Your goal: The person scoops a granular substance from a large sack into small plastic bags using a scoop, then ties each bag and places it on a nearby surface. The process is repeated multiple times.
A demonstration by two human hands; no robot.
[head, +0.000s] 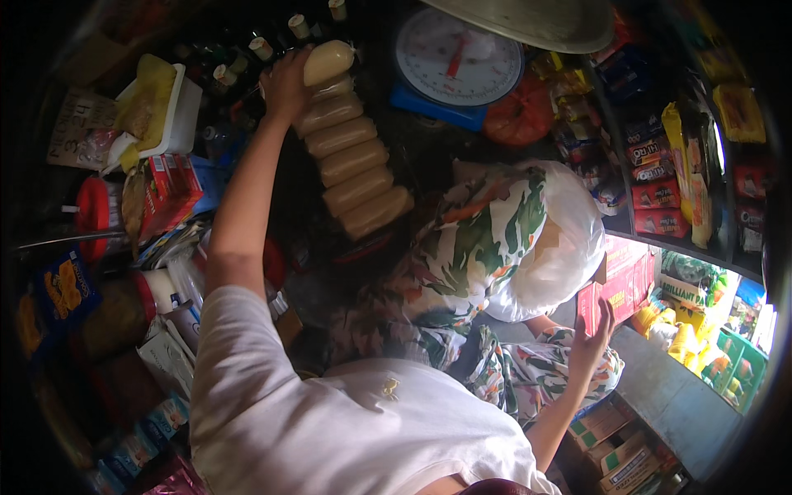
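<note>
A row of filled clear plastic bags [354, 139] with pale brown contents runs down the dark surface in front of me. My left hand [288, 86] is at the far end of the row, against a paler filled bag [329, 62]; its fingers are partly hidden, so I cannot tell whether they grip it. Over my patterned trousers, my right hand [591, 346] is raised with fingers apart and nothing in it. A white translucent plastic bag [557, 247] rests by my knee, between the row and my right hand.
A dial scale [459, 57] with a metal pan [538, 18] stands at the top, beside a red plastic bag [518, 111]. Capped bottles [260, 48] stand beyond my left hand. Snack shelves [693, 247] line the right; a white tub [182, 111] and jars crowd the left.
</note>
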